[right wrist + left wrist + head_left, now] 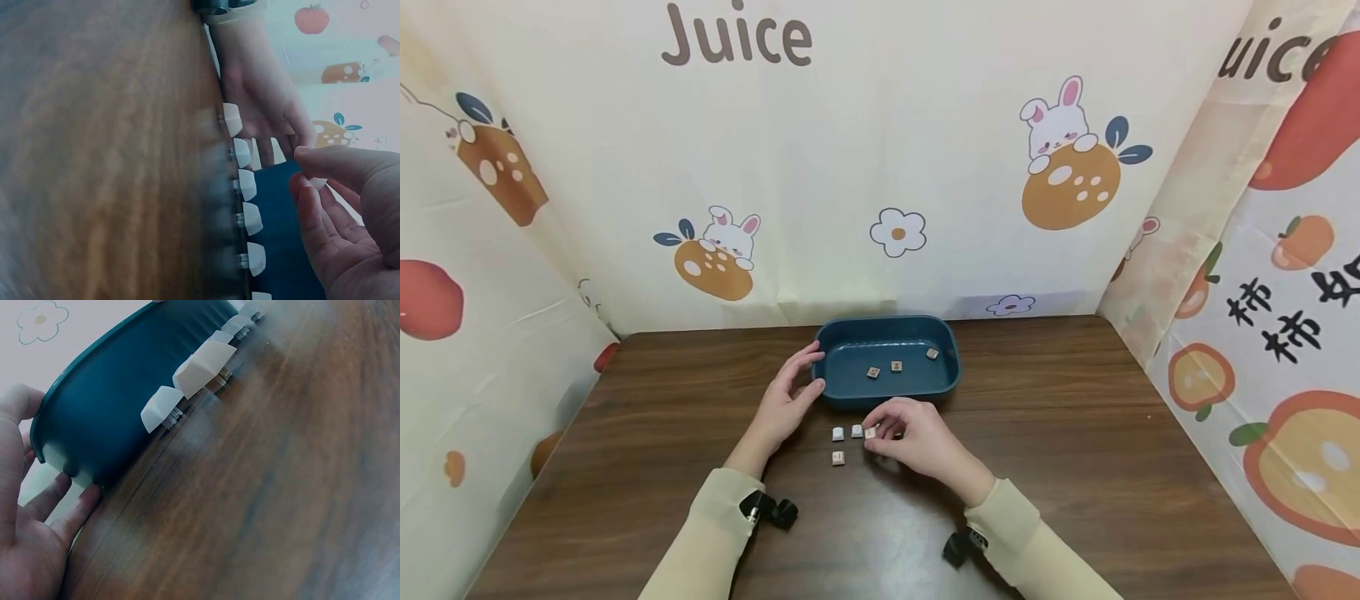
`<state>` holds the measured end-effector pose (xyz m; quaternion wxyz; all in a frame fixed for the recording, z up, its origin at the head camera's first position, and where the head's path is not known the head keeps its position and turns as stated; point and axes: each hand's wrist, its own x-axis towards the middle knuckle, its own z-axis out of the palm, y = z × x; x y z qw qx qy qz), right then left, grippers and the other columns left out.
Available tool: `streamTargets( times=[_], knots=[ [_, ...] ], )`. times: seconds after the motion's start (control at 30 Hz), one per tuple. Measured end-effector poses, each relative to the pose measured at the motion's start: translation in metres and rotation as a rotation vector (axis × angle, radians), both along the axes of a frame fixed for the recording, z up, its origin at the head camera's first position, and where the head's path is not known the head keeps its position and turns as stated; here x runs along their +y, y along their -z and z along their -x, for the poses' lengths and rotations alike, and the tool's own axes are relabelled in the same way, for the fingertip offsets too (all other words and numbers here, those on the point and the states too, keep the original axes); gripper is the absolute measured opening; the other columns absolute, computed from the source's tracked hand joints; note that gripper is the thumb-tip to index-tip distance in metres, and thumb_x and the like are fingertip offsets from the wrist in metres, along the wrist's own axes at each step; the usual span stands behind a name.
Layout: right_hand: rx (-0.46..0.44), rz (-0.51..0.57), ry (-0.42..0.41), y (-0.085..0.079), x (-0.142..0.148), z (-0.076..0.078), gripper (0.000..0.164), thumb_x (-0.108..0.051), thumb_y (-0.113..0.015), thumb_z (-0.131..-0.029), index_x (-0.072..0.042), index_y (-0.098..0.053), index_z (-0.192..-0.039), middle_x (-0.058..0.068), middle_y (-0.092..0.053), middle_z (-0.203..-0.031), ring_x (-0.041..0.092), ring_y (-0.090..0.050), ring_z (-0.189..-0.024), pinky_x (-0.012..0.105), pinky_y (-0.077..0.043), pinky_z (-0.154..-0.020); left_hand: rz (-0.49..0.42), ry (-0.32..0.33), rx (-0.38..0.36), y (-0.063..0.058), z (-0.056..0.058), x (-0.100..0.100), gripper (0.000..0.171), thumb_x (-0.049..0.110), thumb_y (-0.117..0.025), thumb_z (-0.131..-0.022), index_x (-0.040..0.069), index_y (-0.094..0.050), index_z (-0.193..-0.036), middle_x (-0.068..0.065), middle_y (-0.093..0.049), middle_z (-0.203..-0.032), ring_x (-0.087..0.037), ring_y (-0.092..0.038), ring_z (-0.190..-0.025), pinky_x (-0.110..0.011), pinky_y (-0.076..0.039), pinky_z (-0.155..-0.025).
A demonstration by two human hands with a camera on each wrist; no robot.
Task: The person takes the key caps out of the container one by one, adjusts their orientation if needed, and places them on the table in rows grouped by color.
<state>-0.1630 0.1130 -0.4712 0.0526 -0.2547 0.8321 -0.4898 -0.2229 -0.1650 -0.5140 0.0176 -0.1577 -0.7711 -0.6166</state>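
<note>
My right hand (913, 437) pinches a small white keycap (870, 432) between thumb and fingertips, just in front of a dark blue tray (887, 400). In the right wrist view the fingers partly cover that keycap (319, 183). To its left on the table are a white keycap (857, 431), another keycap (838, 434) and a third keycap (838, 458) nearer me. My left hand (782, 408) rests its spread fingers against the tray's left end; in the left wrist view fingertips (94, 492) touch low on its wall.
Inside the tray lie a brownish keycap (873, 372), a second keycap (897, 367) and a third keycap (932, 354). The right wrist view shows several white keycaps (247, 185) in a row on the wooden table (1060, 467). A printed curtain (850, 167) hangs behind the tray.
</note>
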Motion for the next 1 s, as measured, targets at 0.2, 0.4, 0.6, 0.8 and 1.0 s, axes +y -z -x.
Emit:
streamTargets(
  times=[0.2, 0.4, 0.6, 0.8, 1.0],
  knots=[
    [-0.031, -0.017, 0.014, 0.003, -0.006, -0.006, 0.020, -0.009, -0.090, -0.091, -0.015, -0.080, -0.108, -0.008, -0.072, -0.097, 0.006, -0.070, -0.082, 0.027, -0.062, -0.076, 0.000, 0.006, 0.007, 0.001, 0.000, -0.002, 0.045, 0.009, -0.066, -0.110, 0.006, -0.058, -0.154, -0.001, -0.041, -0.174, -0.038, -0.042, -0.155, -0.065, -0.041, -0.121],
    [-0.062, -0.015, -0.001, 0.005, -0.010, -0.011, 0.020, -0.005, -0.089, -0.091, -0.012, -0.080, -0.107, -0.003, -0.070, -0.101, 0.006, -0.071, -0.082, 0.025, -0.063, -0.072, -0.001, 0.012, 0.010, 0.002, 0.001, -0.002, 0.046, 0.012, -0.067, -0.110, 0.007, -0.058, -0.155, -0.001, -0.041, -0.174, -0.037, -0.042, -0.155, -0.065, -0.041, -0.122],
    [-0.075, -0.044, 0.002, 0.009, -0.013, -0.012, 0.018, -0.009, -0.091, -0.091, -0.014, -0.081, -0.105, -0.002, -0.073, -0.097, 0.005, -0.069, -0.076, 0.026, -0.062, -0.065, 0.009, 0.009, 0.008, 0.002, 0.002, -0.002, 0.045, 0.008, -0.065, -0.110, 0.007, -0.057, -0.155, -0.001, -0.040, -0.174, -0.038, -0.042, -0.155, -0.064, -0.041, -0.121],
    [-0.044, -0.078, 0.021, 0.014, -0.016, -0.012, 0.017, -0.011, -0.092, -0.090, -0.016, -0.081, -0.103, -0.003, -0.075, -0.093, 0.003, -0.065, -0.069, 0.025, -0.058, -0.064, 0.021, 0.009, 0.007, 0.001, 0.002, -0.002, 0.045, 0.009, -0.064, -0.111, 0.008, -0.057, -0.156, 0.001, -0.039, -0.174, -0.037, -0.041, -0.156, -0.064, -0.041, -0.122],
    [-0.023, -0.102, 0.021, 0.019, -0.017, -0.011, 0.016, -0.013, -0.091, -0.091, -0.015, -0.083, -0.104, -0.007, -0.075, -0.093, 0.000, -0.064, -0.067, 0.023, -0.056, -0.064, 0.017, 0.011, 0.005, 0.002, 0.002, -0.002, 0.045, 0.009, -0.064, -0.111, 0.008, -0.057, -0.155, 0.001, -0.040, -0.174, -0.037, -0.041, -0.156, -0.064, -0.041, -0.122]
  ],
)
